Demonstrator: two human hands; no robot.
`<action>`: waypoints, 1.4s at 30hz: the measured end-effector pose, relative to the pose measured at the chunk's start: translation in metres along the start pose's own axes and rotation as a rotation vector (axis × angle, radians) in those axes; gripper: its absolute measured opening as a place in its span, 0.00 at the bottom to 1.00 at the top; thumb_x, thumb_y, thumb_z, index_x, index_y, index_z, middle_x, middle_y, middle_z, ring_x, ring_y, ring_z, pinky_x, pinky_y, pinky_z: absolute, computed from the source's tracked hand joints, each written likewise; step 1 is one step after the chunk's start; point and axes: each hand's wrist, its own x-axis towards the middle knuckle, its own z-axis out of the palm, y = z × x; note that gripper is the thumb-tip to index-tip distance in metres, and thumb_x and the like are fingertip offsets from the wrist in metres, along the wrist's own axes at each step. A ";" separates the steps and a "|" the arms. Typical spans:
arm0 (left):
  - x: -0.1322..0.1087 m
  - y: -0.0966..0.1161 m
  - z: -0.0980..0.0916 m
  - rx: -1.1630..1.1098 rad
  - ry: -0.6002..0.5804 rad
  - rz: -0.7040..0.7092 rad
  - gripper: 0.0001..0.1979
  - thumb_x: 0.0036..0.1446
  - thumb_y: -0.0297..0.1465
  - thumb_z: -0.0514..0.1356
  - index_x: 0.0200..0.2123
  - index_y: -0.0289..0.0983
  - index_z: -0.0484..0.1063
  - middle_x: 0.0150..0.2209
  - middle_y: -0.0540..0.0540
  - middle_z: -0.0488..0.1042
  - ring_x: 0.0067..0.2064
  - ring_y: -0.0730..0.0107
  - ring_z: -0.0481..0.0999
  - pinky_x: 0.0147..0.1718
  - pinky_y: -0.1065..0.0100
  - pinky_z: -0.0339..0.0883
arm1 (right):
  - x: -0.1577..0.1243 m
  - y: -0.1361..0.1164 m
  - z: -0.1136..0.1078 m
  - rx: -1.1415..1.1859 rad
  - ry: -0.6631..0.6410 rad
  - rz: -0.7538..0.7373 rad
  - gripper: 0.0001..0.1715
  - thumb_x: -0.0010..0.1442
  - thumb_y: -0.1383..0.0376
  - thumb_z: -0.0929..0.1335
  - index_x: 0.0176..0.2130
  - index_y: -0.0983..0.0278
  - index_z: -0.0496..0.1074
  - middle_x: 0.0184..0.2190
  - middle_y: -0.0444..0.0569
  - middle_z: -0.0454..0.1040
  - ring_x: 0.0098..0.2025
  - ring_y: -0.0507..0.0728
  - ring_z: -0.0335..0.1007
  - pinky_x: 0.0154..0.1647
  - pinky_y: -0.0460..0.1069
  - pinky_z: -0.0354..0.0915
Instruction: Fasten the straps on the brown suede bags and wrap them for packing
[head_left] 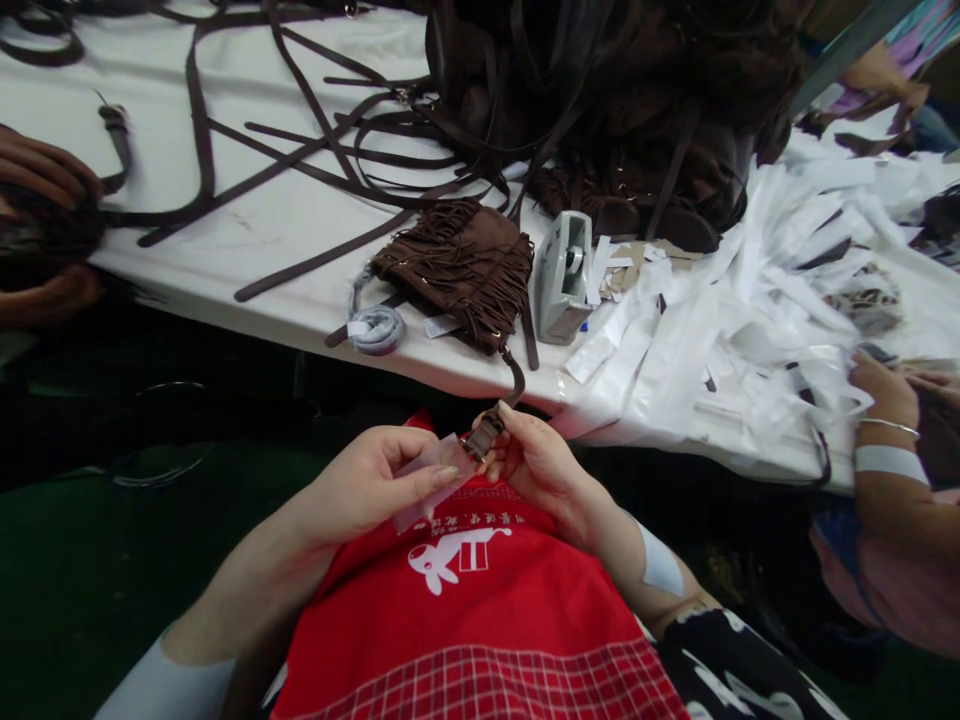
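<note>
In front of my red apron, my right hand [529,455] pinches the buckle [482,437] at the end of a short brown strap [514,372]. That strap runs up over the table edge to a fringed brown bag [465,265] lying on the tabletop. My left hand [390,475] is closed on a thin translucent plastic piece [435,468], which reaches up against the buckle. A grey wrapped coil [377,330] rests at the bag's lower left, and a grey tape dispenser [564,280] stands at its right.
Long brown straps [300,160] sprawl over the white table [172,270]. A heap of brown bags [637,110] rises at the back. White paper or plastic strips [690,330] cover the right side. Another person's hands [45,220] are at far left; another person's arm [889,420] is at right.
</note>
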 end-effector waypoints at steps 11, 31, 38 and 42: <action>0.000 0.005 0.006 -0.056 0.054 0.009 0.16 0.51 0.42 0.65 0.26 0.35 0.72 0.23 0.50 0.71 0.25 0.74 0.67 0.24 0.74 0.62 | 0.003 0.003 -0.003 -0.063 0.033 -0.127 0.22 0.53 0.48 0.74 0.35 0.65 0.77 0.24 0.45 0.76 0.22 0.50 0.69 0.20 0.42 0.65; 0.010 -0.007 0.000 0.343 0.105 0.076 0.19 0.56 0.44 0.62 0.22 0.34 0.74 0.23 0.48 0.72 0.25 0.72 0.69 0.24 0.72 0.63 | 0.006 0.005 -0.014 -0.332 0.194 -0.373 0.18 0.54 0.51 0.74 0.36 0.62 0.80 0.29 0.46 0.79 0.27 0.51 0.70 0.29 0.47 0.68; 0.017 -0.017 0.001 0.240 0.112 0.017 0.19 0.56 0.45 0.62 0.27 0.33 0.77 0.25 0.47 0.74 0.27 0.70 0.71 0.25 0.71 0.64 | 0.005 0.003 -0.013 -0.358 0.170 -0.421 0.14 0.53 0.55 0.75 0.36 0.61 0.81 0.29 0.46 0.79 0.29 0.53 0.72 0.35 0.50 0.71; 0.024 -0.026 0.003 0.144 0.129 -0.008 0.19 0.56 0.46 0.62 0.30 0.33 0.77 0.25 0.47 0.75 0.27 0.70 0.72 0.26 0.71 0.64 | 0.006 0.002 -0.015 -0.363 0.164 -0.427 0.12 0.53 0.58 0.75 0.37 0.60 0.82 0.30 0.45 0.80 0.30 0.53 0.72 0.38 0.51 0.71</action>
